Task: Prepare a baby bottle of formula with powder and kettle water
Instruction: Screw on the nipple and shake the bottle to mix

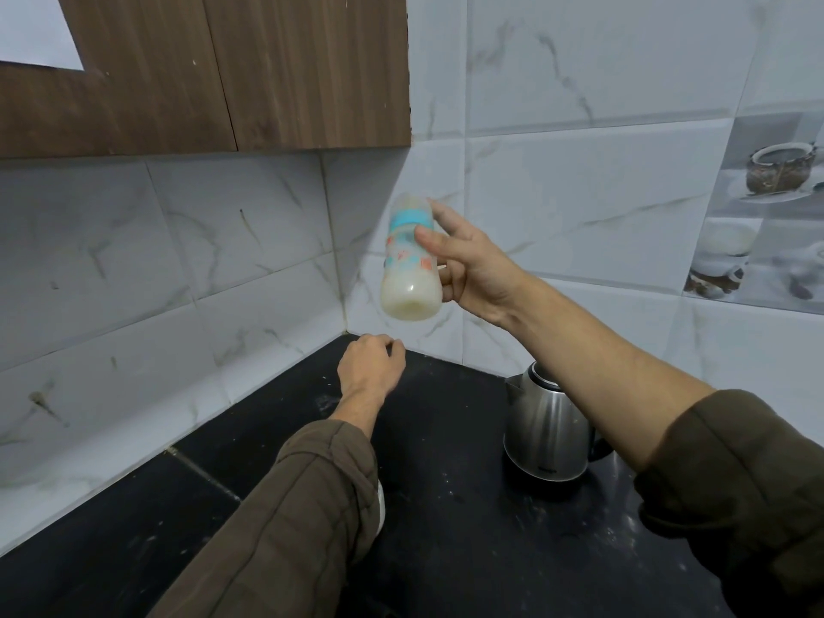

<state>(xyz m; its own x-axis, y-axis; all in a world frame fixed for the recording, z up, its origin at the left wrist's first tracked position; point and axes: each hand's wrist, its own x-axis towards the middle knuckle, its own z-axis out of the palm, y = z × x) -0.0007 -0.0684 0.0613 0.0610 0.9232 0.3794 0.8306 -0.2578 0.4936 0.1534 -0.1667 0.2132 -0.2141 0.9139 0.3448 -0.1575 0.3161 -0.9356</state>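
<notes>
Fingers (442, 215) of your right hand (479, 272) clamp 1 milky bottle (408, 283) aloft; your left hand (370, 365), loosely curled, holds nothing over the counter (446, 528) at its back corner; 1 kettle (546, 434) nearby.

- 1 translucent plastic baby bottle (410, 265), teal collar, milky liquid inside.
- 1 stainless-steel electric kettle (546, 430), black lid.
- 2 bare hands: 1 left hand (368, 363), 1 right hand (472, 269).
- 2 olive-brown quilted sleeves (303, 506).
- 2 brown wood-grain cabinet doors (307, 69).
- 1 black stone countertop (446, 550).
- 1 grey picture-tile panel (767, 216) showing crockery.
- 1 small white object (381, 510), mostly hidden under the left sleeve; kind cannot be told.
</notes>
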